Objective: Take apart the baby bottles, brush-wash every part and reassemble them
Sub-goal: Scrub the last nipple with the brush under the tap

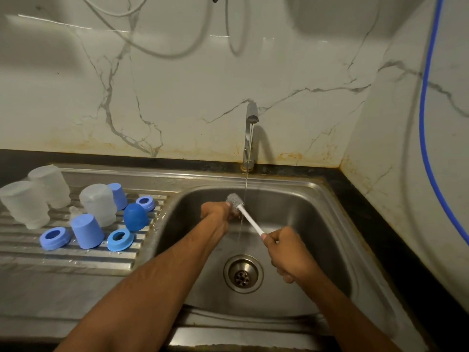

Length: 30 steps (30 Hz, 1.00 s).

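Over the sink (317, 199), the white handle of a brush (250, 219) is gripped by the right hand (286, 252), its grey head pressed against a small part, hidden within the curled left hand (218, 212), beneath the tap (250, 133), while bottles (97, 204) and blue rings (54, 238) are left at the surface's far-left edge.

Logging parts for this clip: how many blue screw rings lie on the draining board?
3. One ring at the front left, one at the front right beside the sink basin, one farther back behind the dark blue dome cap. Another may be hidden behind the cups.
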Tool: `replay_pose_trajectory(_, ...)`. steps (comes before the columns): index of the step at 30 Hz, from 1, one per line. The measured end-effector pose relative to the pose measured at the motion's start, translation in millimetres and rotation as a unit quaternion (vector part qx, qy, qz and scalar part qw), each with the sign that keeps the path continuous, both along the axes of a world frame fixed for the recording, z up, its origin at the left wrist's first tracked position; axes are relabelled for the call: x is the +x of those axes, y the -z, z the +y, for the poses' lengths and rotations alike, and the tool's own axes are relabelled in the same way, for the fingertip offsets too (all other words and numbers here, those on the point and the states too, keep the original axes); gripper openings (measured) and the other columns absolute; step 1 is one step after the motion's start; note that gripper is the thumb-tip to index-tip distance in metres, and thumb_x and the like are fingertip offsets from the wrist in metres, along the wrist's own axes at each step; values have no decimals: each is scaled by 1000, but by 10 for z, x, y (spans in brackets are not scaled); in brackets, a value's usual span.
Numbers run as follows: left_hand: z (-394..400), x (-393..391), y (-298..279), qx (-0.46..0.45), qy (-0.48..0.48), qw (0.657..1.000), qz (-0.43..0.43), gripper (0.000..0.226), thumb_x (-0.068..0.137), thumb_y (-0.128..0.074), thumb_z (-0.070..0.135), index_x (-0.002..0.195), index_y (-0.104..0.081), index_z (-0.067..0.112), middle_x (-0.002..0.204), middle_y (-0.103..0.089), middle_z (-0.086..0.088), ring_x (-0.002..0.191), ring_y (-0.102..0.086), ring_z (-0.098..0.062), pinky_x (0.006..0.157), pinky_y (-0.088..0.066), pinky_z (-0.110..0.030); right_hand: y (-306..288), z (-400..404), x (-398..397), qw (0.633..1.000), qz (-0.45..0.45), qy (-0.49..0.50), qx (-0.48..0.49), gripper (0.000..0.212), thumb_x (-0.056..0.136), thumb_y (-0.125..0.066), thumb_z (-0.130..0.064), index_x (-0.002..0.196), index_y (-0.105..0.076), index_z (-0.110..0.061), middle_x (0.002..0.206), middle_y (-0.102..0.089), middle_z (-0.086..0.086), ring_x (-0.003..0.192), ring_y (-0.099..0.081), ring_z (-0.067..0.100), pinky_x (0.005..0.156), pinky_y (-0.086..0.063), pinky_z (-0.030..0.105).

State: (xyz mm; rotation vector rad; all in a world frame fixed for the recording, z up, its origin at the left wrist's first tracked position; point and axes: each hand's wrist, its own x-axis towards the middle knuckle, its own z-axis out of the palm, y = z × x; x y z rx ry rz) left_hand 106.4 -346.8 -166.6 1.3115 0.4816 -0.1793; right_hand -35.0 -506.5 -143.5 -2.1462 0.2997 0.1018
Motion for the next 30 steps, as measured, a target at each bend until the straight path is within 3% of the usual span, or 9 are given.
replay_pose_trajectory(2, 58, 98, -1, -10, -37, 999, -2, 15, 95, -54, -9, 89, -59, 3, 93, -64, -15, 68, -61, -21, 79, -61, -36, -66, -3, -63, 999, 25, -14, 34, 36, 104, -51, -38, 98, -62, -5, 58, -49, 5, 38, -35, 13, 40, -29, 23)
replay_pose_trajectory(5, 17, 126, -63, -61, -91, 994, 1, 13, 93, -54, -15, 93, -62, -5, 82, -65, -21, 63, -61, -27, 46, -58, -34, -155, -82, -46, 998, 36, -8, 52, 40, 105, -51, -37, 110, -61, 1, 64, -47, 10, 39, -33, 13, 42, -26, 24)
replay_pose_trajectory(6, -5, 110, -70, -60, -79, 995, 0, 14, 93, -54, -15, 92, -61, -4, 79, -64, -20, 65, -63, -27, 46, -58, -35, -180, -103, -47, 998, 37, -6, 52, 40, 105, -51, -37, 111, -60, 2, 66, -47, 10, 40, -33, 13, 41, -26, 24)
replay_pose_trajectory(13, 124, 144, -22, -119, -5, 993, 26, 37, 94, -32, -15, 111, -62, 0, 120, -51, -21, 118, -53, -36, 94, -54, -47, -201, -329, -71, 998, 39, 30, 40, 40, 105, -52, -36, 100, -62, 3, 56, -45, 6, 37, -34, 13, 40, -29, 21)
replay_pose_trajectory(19, 51, 184, 15, -120, -14, 993, 9, 20, 99, -53, -4, 117, -61, -9, 123, -60, -22, 108, -62, -29, 86, -56, -38, -165, -281, -85, 998, 37, 18, 52, 42, 105, -51, -36, 111, -61, 4, 59, -45, 6, 39, -34, 13, 39, -29, 21)
replay_pose_trajectory(21, -3, 162, 3, -112, -3, 994, 8, 19, 99, -53, -6, 115, -61, -11, 112, -64, -24, 98, -67, -29, 84, -59, -38, -137, -195, -77, 998, 36, 6, 60, 40, 105, -51, -37, 108, -61, 2, 60, -45, 6, 40, -33, 12, 41, -28, 21)
replay_pose_trajectory(24, -132, 116, -11, -105, -1, 994, 6, 19, 99, -52, -8, 115, -61, -12, 85, -66, -19, 73, -66, -26, 56, -62, -32, -50, -61, -3, 999, 13, 11, 29, 37, 104, -52, -39, 81, -57, -11, 54, -45, 0, 37, -34, 12, 41, -30, 21)
replay_pose_trajectory(27, -161, 112, -7, -99, -14, 995, 8, 17, 98, -52, -9, 111, -62, -13, 60, -67, -13, 61, -65, -22, 53, -58, -30, -6, -10, 76, 1000, -4, 17, 0, 40, 103, -52, -42, 70, -49, -19, 53, -45, -4, 40, -37, 13, 39, -32, 22)
replay_pose_trajectory(30, -82, 155, -14, -122, -51, 991, 6, 17, 97, -53, -11, 111, -62, -9, 73, -65, -17, 64, -65, -25, 45, -58, -38, -24, -7, 29, 1000, 4, -5, -4, 36, 104, -50, -42, 81, -55, -16, 56, -47, -2, 38, -37, 11, 38, -32, 22)
